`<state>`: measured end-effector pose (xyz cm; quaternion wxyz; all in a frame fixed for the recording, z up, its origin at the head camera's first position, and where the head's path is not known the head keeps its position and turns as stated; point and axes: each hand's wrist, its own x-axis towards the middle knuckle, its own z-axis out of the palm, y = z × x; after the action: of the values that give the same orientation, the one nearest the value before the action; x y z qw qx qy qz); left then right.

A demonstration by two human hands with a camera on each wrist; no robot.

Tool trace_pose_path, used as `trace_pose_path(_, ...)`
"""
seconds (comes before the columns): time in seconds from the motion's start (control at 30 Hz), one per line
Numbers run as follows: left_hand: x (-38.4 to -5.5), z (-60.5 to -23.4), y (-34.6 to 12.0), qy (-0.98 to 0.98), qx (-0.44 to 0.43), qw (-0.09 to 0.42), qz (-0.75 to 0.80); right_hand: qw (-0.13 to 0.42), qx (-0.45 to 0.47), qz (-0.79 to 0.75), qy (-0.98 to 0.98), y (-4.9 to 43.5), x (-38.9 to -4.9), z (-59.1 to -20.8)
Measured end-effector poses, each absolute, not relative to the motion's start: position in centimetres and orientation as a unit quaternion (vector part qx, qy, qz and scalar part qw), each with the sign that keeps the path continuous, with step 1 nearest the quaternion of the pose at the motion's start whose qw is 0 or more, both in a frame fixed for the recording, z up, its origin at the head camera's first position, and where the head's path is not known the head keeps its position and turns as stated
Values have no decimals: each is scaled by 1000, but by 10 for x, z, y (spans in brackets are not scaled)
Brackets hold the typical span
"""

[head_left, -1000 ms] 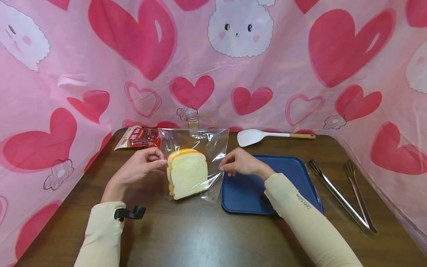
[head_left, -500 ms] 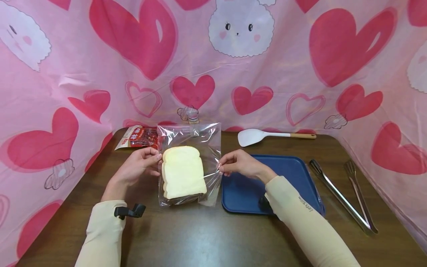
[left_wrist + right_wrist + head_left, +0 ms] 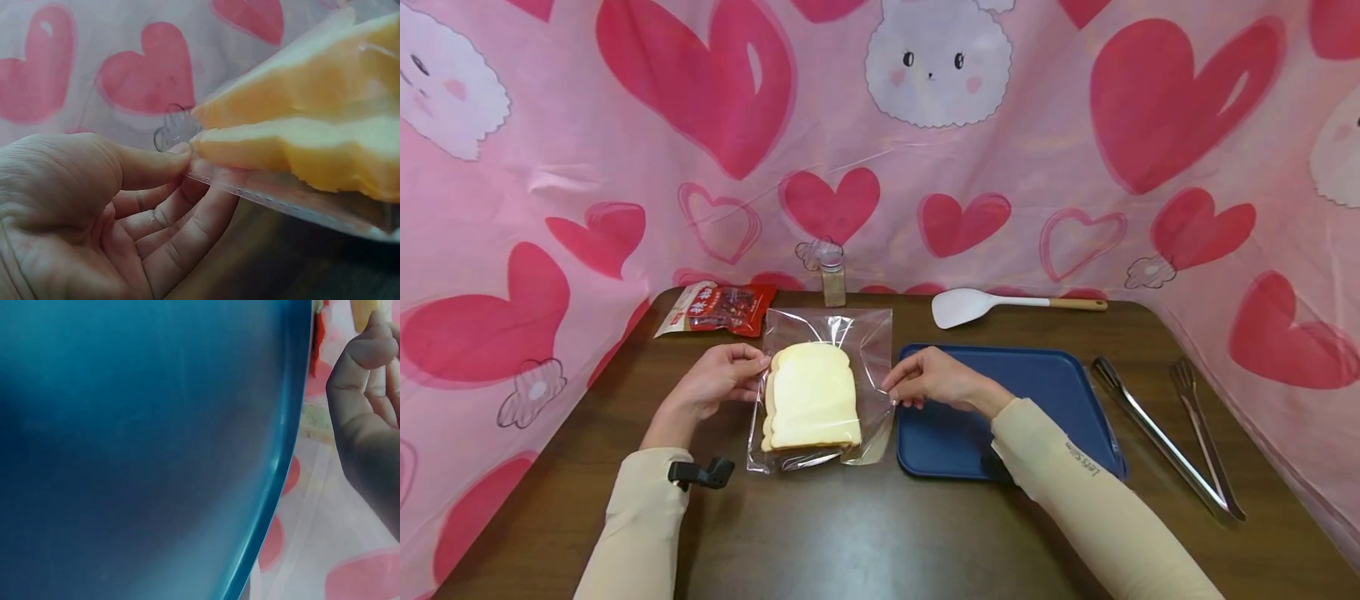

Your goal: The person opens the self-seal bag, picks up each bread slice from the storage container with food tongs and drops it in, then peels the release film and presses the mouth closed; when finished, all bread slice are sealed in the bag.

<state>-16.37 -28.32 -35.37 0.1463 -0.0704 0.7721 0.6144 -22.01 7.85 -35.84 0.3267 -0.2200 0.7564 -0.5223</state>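
A clear plastic bag (image 3: 874, 350) with bread slices (image 3: 812, 400) inside is held up in the middle of the table. My left hand (image 3: 718, 382) pinches the bag's left side between thumb and fingers. In the left wrist view, that thumb presses the bag edge against the fingers, right beside two thick bread slices (image 3: 312, 144) with yellow crusts. At the opposite side, my right hand (image 3: 942, 380) pinches the bag's right edge, above the left part of a blue tray (image 3: 1037, 367). The right wrist view shows mostly the tray (image 3: 156, 437), with the right hand (image 3: 369, 394) at its upper right.
Behind the left hand lies a red food packet (image 3: 730, 308), and a small spice jar (image 3: 833, 283) stands at the back. A white spatula (image 3: 970, 307) with a wooden handle lies behind the tray. Metal tongs (image 3: 1172, 450) are at the right. A pink heart-printed cloth (image 3: 880, 125) surrounds the table.
The bag, first tilted up with the bread turned sideways, has come down lower and flatter. The bread's broad face now shows, and the jar is uncovered. Both hands keep their pinch.
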Motion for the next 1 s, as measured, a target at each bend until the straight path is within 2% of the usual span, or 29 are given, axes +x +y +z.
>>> trace_pose_path(0.43,-178,-365,-282,796,-108,205,559,348,-189,-458,796,62,-215,-362)
trace_pose_path(1.0,-179,-370,-286,810,-122,211,533,334,-185,-429,819,56,-218,-360)
